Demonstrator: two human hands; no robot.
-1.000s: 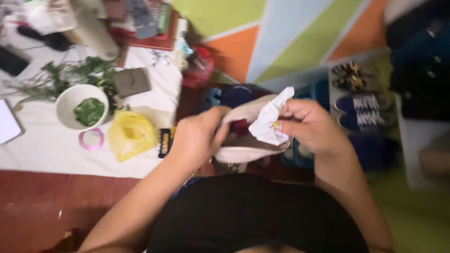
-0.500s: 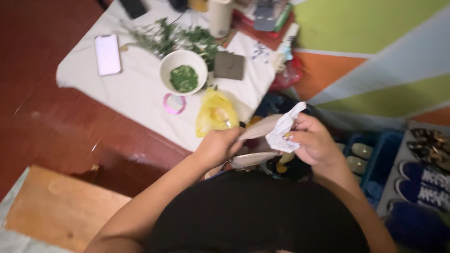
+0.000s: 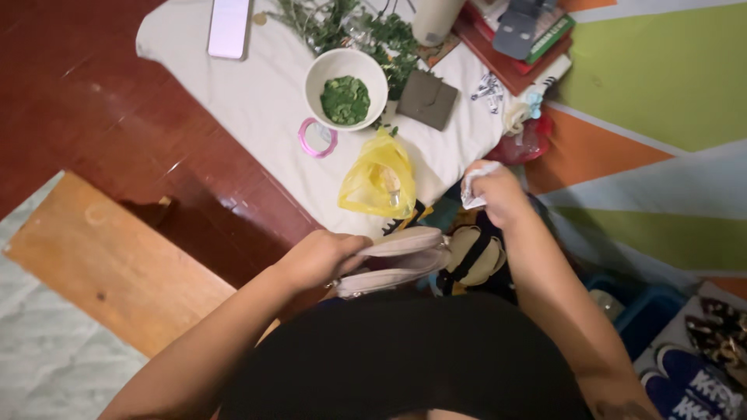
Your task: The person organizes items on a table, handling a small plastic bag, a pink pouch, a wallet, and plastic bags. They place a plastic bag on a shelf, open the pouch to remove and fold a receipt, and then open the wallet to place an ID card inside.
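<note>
Two hands work low in the frame, above a dark lap. The left hand [image 3: 319,260], just left of centre, is closed around a pair of pale, flat sandals [image 3: 397,260] held stacked with their soles lying roughly level and pointing right. The right hand [image 3: 498,194], right of centre and a little higher, is clenched around a crumpled white cloth [image 3: 473,180], apart from the sandals.

Above the hands, a white cloth-covered surface [image 3: 257,93] fills the upper middle of the frame. On it sit a white bowl [image 3: 346,78] of green leaves, a pink ring [image 3: 317,138] just below and left of the bowl, and a yellow plastic bag [image 3: 379,175] near the lower edge of the cloth, between the bowl and the hands. A white phone [image 3: 229,27] lies at the upper left of the cloth, leafy sprigs [image 3: 334,19] along the top, and a small dark wallet [image 3: 428,99] to the right of the bowl. Red floor [image 3: 117,132] lies to the left, with a wooden board [image 3: 109,260] at the lower left. Blue shoes [image 3: 696,381] show at the lower right corner.
</note>
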